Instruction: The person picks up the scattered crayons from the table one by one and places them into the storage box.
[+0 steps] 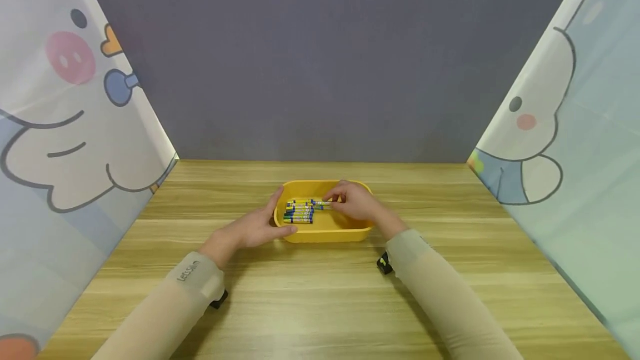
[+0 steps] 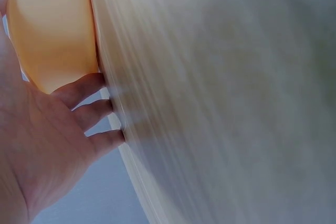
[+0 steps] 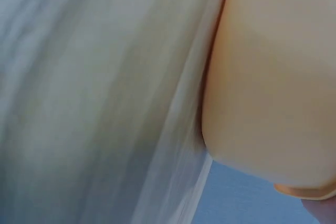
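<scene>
A yellow plastic tray (image 1: 327, 236) stands on the wooden table. Inside its left part lie several crayons (image 1: 299, 213) in blue-and-yellow wrappers, side by side in a stack. My left hand (image 1: 257, 226) holds the tray's left end, thumb along the front rim and index finger toward the back corner. In the left wrist view, the other fingers of that hand touch the tabletop beside the tray wall (image 2: 55, 30). Reaching over the right side, my right hand (image 1: 356, 201) pinches a crayon (image 1: 322, 203) just right of the stack. The right wrist view shows mostly the tray's outer wall (image 3: 273, 87).
The wood-grain tabletop (image 1: 310, 293) surrounds the tray. A dark grey panel (image 1: 320, 60) rises behind the table. Cartoon-printed curtains hang at the left (image 1: 75, 99) and right (image 1: 575, 126).
</scene>
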`<state>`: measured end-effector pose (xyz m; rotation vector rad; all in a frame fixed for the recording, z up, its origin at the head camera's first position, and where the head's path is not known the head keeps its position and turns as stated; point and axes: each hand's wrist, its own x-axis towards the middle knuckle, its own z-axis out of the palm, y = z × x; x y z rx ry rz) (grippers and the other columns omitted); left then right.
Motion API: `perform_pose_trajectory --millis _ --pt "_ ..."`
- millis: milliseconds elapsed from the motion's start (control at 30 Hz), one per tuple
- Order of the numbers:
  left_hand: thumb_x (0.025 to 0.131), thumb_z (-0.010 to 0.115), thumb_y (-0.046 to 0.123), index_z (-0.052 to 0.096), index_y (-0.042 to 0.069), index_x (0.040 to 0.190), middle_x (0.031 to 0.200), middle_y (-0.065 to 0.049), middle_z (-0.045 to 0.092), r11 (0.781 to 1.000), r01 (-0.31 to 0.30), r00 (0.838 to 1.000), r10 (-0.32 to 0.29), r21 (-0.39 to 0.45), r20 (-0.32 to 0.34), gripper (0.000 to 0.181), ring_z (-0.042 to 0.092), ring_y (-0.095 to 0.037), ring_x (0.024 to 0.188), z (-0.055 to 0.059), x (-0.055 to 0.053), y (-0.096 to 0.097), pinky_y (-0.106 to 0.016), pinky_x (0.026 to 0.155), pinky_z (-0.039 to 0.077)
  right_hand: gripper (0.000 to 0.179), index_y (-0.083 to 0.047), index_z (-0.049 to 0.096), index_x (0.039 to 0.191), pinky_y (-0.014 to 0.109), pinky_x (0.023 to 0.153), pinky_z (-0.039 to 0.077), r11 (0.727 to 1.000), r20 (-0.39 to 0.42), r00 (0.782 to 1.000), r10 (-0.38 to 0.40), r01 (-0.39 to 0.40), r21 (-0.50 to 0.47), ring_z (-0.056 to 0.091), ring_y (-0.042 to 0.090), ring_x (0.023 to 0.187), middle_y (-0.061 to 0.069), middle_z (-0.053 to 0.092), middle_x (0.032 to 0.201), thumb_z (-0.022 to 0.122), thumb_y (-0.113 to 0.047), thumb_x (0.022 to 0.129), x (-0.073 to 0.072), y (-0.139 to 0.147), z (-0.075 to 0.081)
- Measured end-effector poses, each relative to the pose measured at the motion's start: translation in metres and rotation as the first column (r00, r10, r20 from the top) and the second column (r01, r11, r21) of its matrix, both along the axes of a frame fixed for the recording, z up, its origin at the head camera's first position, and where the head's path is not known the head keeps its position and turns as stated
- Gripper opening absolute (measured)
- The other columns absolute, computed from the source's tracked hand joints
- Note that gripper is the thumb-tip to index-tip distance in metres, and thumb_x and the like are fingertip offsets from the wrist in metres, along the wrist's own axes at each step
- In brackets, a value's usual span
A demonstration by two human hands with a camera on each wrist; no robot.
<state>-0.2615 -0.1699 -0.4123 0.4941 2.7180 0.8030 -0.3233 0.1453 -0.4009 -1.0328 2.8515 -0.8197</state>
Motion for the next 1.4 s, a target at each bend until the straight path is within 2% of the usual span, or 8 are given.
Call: perform_pose_trajectory --millis 167,367,533,967,1067,1167,1267,1400 --pt "0.095 0.060 0.085 -0.017 0.033 0.176 0.170 -0.030 0.044 1.000 -0.005 1.000 0.005 -0.008 0.008 0.123 0.057 -0.045 0.146 0.002 0.001 -0.001 -0.062 0.122 0.045 0.018 -0.017 0.085 0.116 0.034 0.083 0.055 0.998 -0.005 1.000 0.003 -0.002 0.060 0.059 0.012 0.085 0.003 0.075 0.111 0.073 -0.012 0.104 -0.001 -0.001 0.000" --pt "0.095 0.059 0.086 -0.018 0.033 0.175 0.169 -0.030 0.045 1.000 -0.001 1.000 0.001 -0.008 0.009 0.123 0.062 -0.043 0.141 0.000 0.001 -0.002 -0.061 0.120 0.048 0.019 -0.021 0.085 0.115 0.033 0.083 0.054 0.991 0.036 0.999 0.000 -0.005 0.137 0.057 0.011 0.085 -0.001 0.071 0.103 0.073 -0.012 0.104 -0.003 -0.003 -0.002" --pt "0.095 0.060 0.084 -0.017 0.032 0.176 0.170 -0.032 0.041 1.000 -0.001 1.000 0.001 -0.004 -0.006 0.123 0.056 -0.047 0.147 -0.001 -0.001 -0.003 -0.063 0.123 0.044 0.020 -0.022 0.085 0.118 0.034 0.086 0.054 0.983 0.069 0.998 -0.013 0.000 0.186 0.058 0.012 0.089 -0.002 0.069 0.104 0.074 -0.012 0.105 -0.005 -0.004 -0.004" --pt "0.096 0.061 0.083 -0.016 0.030 0.176 0.168 -0.032 0.044 1.000 0.004 1.000 -0.003 0.006 -0.004 0.123 0.058 -0.046 0.146 0.001 0.000 -0.003 -0.063 0.123 0.044 0.020 -0.020 0.084 0.121 0.036 0.091 0.057 0.977 0.075 0.997 -0.001 -0.016 0.215 0.062 0.013 0.094 -0.001 0.072 0.108 0.075 -0.012 0.105 -0.001 -0.006 0.002" --pt "0.096 0.061 0.082 -0.014 0.027 0.177 0.168 -0.033 0.045 1.000 0.003 1.000 -0.003 0.006 -0.002 0.123 0.059 -0.047 0.144 0.003 0.000 -0.002 -0.063 0.122 0.045 0.020 -0.019 0.084 0.121 0.034 0.088 0.056 0.983 0.081 0.997 -0.012 -0.003 0.186 0.061 0.012 0.091 0.000 0.073 0.108 0.073 -0.014 0.105 -0.001 -0.006 0.003" --pt "0.096 0.062 0.082 -0.014 0.027 0.177 0.169 -0.032 0.044 1.000 -0.002 1.000 0.002 0.007 0.002 0.124 0.060 -0.047 0.143 0.003 0.000 -0.003 -0.064 0.122 0.045 0.022 -0.016 0.083 0.124 0.033 0.083 0.054 0.994 0.082 0.996 -0.032 0.023 0.108 0.060 0.012 0.085 0.002 0.075 0.108 0.071 -0.017 0.107 0.000 -0.006 0.002" --pt "0.095 0.063 0.082 -0.014 0.029 0.177 0.171 -0.029 0.042 1.000 -0.010 1.000 0.009 0.012 0.006 0.124 0.058 -0.046 0.146 0.002 0.001 -0.003 -0.063 0.122 0.045 0.025 -0.013 0.082 0.128 0.031 0.076 0.052 0.999 0.057 0.997 -0.046 0.045 0.009 0.058 0.011 0.081 0.003 0.075 0.107 0.068 -0.020 0.108 0.004 -0.005 0.004" --pt "0.097 0.065 0.077 -0.019 0.027 0.176 0.174 -0.028 0.037 0.999 -0.007 1.000 0.006 0.044 0.007 0.125 0.056 -0.045 0.148 0.002 0.004 0.000 -0.062 0.124 0.043 0.026 -0.008 0.081 0.128 0.030 0.072 0.049 0.992 -0.001 0.998 -0.068 0.068 -0.104 0.056 0.013 0.079 0.005 0.074 0.104 0.066 -0.017 0.108 0.012 0.002 0.016"
